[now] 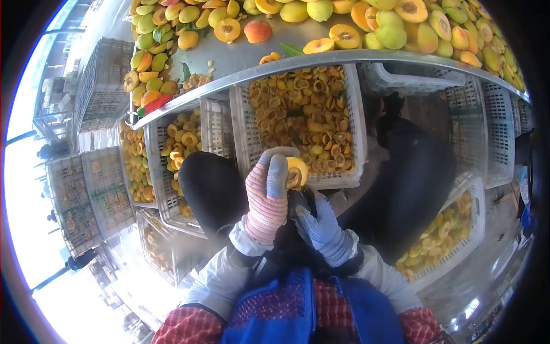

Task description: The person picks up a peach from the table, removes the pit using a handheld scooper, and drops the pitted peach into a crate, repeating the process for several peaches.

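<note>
My left hand (267, 195), in a pink and grey striped glove, is raised above my lap with its fingers closed round a cut orange fruit half (297, 173). The cut face of the fruit points up and shows a hollow or stone in its middle. Close beside it on the right is my right hand (325, 229), in a blue-grey glove, its fingers bent round something dark that I cannot make out. Just beyond both hands stands a white crate (356, 126) filled with small brownish-orange fruit pieces.
A metal table (229, 60) across the top bears whole and halved fruit and a red object (154, 105). Crates of fruit halves stand at left (166, 195) and lower right (478, 215). More crates (498, 135) are at right. My dark-clad knees flank the hands.
</note>
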`<state>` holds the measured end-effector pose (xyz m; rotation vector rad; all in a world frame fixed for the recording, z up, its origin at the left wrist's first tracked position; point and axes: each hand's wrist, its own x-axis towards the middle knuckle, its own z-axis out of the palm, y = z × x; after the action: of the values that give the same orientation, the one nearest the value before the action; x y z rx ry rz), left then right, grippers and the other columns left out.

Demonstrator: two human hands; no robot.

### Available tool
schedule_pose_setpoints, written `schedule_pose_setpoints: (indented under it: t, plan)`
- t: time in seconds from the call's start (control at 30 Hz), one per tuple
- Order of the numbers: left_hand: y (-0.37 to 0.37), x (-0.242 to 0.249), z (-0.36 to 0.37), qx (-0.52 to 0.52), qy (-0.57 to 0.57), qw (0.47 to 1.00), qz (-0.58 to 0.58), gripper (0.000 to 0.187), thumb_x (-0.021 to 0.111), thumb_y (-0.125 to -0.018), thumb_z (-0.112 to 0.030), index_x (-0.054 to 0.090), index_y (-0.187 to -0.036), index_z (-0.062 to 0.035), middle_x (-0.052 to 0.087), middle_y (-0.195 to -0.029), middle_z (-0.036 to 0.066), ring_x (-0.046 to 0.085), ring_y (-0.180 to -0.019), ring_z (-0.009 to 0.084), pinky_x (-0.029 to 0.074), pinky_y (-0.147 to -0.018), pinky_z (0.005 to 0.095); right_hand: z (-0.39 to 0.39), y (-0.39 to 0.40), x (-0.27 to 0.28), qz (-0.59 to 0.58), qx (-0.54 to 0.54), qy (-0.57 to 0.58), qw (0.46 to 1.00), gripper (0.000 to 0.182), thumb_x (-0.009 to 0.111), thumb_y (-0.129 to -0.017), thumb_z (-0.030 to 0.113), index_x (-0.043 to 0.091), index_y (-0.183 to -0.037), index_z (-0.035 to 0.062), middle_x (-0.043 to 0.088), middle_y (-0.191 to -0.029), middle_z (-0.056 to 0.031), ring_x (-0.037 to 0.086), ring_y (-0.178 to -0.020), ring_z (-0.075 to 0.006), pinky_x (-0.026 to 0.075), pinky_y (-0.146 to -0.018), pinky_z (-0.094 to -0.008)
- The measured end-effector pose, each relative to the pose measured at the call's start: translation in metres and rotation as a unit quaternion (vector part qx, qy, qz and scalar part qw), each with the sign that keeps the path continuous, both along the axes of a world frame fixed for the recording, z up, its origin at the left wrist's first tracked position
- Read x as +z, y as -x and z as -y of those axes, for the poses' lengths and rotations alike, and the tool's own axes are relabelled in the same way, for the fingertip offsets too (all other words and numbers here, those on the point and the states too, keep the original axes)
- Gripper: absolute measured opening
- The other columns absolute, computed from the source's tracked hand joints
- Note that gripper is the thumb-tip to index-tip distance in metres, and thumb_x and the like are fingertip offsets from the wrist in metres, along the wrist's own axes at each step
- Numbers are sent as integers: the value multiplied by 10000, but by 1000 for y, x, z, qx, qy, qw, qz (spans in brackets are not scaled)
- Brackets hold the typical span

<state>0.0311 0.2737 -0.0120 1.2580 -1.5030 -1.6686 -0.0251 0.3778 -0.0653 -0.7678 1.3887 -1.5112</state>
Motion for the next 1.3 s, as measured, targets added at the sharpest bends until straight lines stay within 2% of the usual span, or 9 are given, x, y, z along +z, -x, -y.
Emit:
schedule_pose_setpoints:
  t: [0.2, 0.33, 0.43, 0.53, 0.63, 0.9, 1.07, 1.23, 1.3]
  plan:
    - [-8, 3, 23, -145, -115, 981, 64, 300, 490, -942, -258, 623, -974, 10, 609, -796, 32, 523, -736, 86, 437, -681, 224, -11, 10, 10, 252, 101, -122, 955, 338, 563, -903, 152, 492, -1198, 2, 615, -942, -81, 577, -770, -156, 479, -662, -307]
    - [-8, 4, 41, -234, -218, 941, 106, 355, 524, -925, -294, 627, -1036, 28, 611, -829, 26, 535, -776, 82, 438, -713, 226, -18, -9, -2, 384, 12, -79, 920, 364, 544, -926, 152, 461, -1253, 15, 589, -1001, -53, 568, -794, -112, 482, -687, -253]
    - [-10, -6, 41, -223, -198, 952, 67, 385, 514, -934, -327, 611, -1081, 16, 613, -867, 25, 534, -805, 80, 438, -742, 235, -16, -14, -20, 429, 16, -2, 903, 376, 533, -936, 167, 443, -1275, 30, 586, -985, -47, 571, -761, -105, 484, -650, -229]
    - [-1, 5, 11, -42, -139, 985, -97, 398, 486, -950, -356, 593, -1109, -7, 609, -885, 21, 524, -825, 78, 434, -767, 246, -13, 3, -16, 514, 83, 47, 852, 356, 531, -941, 191, 456, -1261, 55, 595, -934, -45, 568, -665, -114, 472, -546, -234]
    - [-6, -10, 0, -5, -69, 997, -34, 386, 460, -963, -369, 584, -1105, -32, 601, -877, 9, 505, -795, 74, 426, -740, 241, -11, 4, -7, 568, 115, 47, 814, 296, 544, -935, 231, 485, -1182, 78, 589, -855, -46, 530, -553, -122, 420, -436, -246]
    - [-20, -22, 20, -153, -158, 975, 18, 390, 511, -948, -395, 628, -952, -24, 618, -802, 24, 566, -747, 89, 448, -692, 232, -9, 14, 11, 605, 197, -47, 770, 307, 537, -930, 401, 478, -953, 101, 466, -638, -20, 417, -441, -95, 320, -353, -236]
    - [-16, -16, 24, -207, -23, 976, 69, 375, 454, -963, -346, 620, -941, -11, 617, -778, 40, 562, -724, 103, 445, -661, 248, -7, 11, 5, 730, 222, -37, 645, 439, 425, -948, 517, 489, -929, 82, 388, -569, 10, 385, -417, -94, 308, -337, -241]
    - [-22, -22, 35, -280, 152, 946, 58, 311, 455, -949, -290, 604, -939, -17, 594, -755, 117, 555, -650, 233, 466, -646, 317, 2, 2, 6, 878, 261, 65, 395, 482, 358, -954, 547, 501, -929, 87, 394, -576, 11, 374, -408, -89, 313, -338, -247]
    - [-21, -28, 32, -241, 78, 967, 22, 340, 473, -944, -338, 616, -952, -30, 604, -766, 77, 545, -661, 153, 457, -632, 287, 3, 2, 7, 900, 254, 90, 342, 486, 351, -954, 549, 511, -947, 90, 394, -576, 12, 371, -407, -88, 317, -340, -249]
